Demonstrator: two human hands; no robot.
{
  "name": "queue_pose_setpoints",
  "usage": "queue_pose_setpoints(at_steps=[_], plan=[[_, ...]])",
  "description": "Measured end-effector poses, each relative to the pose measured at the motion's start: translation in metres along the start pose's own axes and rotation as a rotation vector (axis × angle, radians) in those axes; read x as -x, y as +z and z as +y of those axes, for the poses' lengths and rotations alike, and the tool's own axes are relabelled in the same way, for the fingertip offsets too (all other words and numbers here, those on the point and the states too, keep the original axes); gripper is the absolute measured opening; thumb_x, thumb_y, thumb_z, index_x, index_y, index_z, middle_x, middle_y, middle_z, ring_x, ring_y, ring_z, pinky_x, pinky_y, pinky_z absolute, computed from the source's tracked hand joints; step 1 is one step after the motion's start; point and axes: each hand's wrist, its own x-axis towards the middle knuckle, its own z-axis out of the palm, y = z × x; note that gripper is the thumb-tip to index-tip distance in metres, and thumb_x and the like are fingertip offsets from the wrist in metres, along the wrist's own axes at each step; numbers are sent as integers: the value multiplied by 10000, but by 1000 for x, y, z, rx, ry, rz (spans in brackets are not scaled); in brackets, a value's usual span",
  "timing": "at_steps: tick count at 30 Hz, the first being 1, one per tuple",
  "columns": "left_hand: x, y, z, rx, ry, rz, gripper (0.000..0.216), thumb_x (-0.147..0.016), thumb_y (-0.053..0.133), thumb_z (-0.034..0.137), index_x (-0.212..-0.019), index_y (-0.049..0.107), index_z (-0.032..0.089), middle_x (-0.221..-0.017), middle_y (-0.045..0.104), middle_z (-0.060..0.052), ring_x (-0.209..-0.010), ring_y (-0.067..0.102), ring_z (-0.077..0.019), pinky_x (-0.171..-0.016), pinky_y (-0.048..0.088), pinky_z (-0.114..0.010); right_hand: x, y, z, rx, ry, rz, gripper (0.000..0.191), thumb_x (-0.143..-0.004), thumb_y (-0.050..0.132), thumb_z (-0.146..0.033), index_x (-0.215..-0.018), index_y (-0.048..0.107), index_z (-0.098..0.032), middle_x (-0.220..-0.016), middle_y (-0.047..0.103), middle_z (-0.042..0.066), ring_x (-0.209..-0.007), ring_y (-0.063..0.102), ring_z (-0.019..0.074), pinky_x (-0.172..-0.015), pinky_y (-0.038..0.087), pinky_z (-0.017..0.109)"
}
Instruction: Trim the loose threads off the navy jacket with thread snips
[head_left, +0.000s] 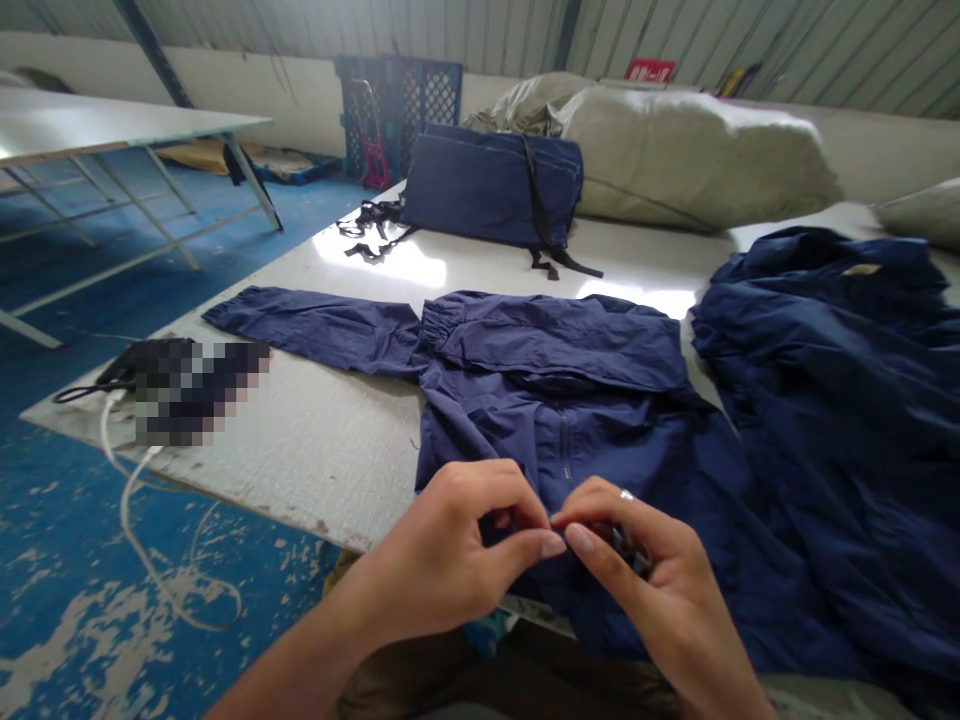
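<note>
A navy blue jacket (555, 340) lies spread on the table, with one sleeve (322, 325) stretched to the left and another folded across the top. Its zipper (566, 445) runs down toward my hands. Over the jacket's near edge, my left hand (457, 545) is closed, thumb and forefinger pinching what looks like the navy cloth. Tip to tip with it, my right hand (652, 570) pinches at the same spot. Tucked in my right palm is a small dark, shiny object (626, 548), mostly hidden by the fingers, so its kind is unclear.
More navy garments (840, 400) are heaped on the right. Folded navy pieces with black straps (487, 185) stand at the back, before large wrapped bundles (697, 155). Blurred-out items with a white cable (135, 530) sit at the table's left corner. Another table (127, 125) stands beyond.
</note>
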Motion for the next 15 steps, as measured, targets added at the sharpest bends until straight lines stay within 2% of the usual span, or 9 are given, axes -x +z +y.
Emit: queue_pose_setpoints(at_steps=[2, 4, 8, 11, 15], plan=[[1, -4, -3, -4, -69, -15, 171, -931, 723, 273, -789, 706, 179, -746, 664, 16, -699, 578, -117, -643, 433, -235, 5, -1, -3, 96, -50, 112, 148, -953, 700, -364, -885, 744, -239, -818, 659, 8, -678, 603, 129, -580, 468, 202], [2, -7, -7, -3, -130, -11, 202, -965, 664, 308, -809, 672, 181, -714, 643, 20, -665, 564, -118, -595, 407, -232, 12, -2, -5, 186, -115, 156, 123, -931, 727, -349, -878, 720, -238, -815, 651, 3, -624, 587, 114, -527, 452, 192], [5, -10, -15, 6, -179, 17, 261, -984, 616, 374, -814, 639, 178, -639, 568, 34, -582, 493, -111, -517, 347, -224, 26, 0, -1, 351, -271, 40, 199, -869, 793, -342, -831, 639, -222, -741, 637, -1, -614, 632, 132, -580, 516, 209], [6, -12, -19, -43, -168, 92, 282, -961, 650, 411, -818, 680, 170, -616, 533, 40, -567, 440, -107, -511, 319, -226, 35, 10, 6, 476, -403, -43, 275, -829, 826, -390, -881, 632, -203, -773, 658, 28, -566, 633, 136, -528, 520, 221], [9, -18, -25, -139, -120, 207, 284, -967, 653, 410, -823, 711, 172, -598, 522, 48, -558, 442, -101, -528, 331, -220, 42, 21, 16, 625, -531, -17, 60, -896, 646, -206, -950, 668, -191, -847, 699, 69, -570, 663, 155, -524, 528, 246]])
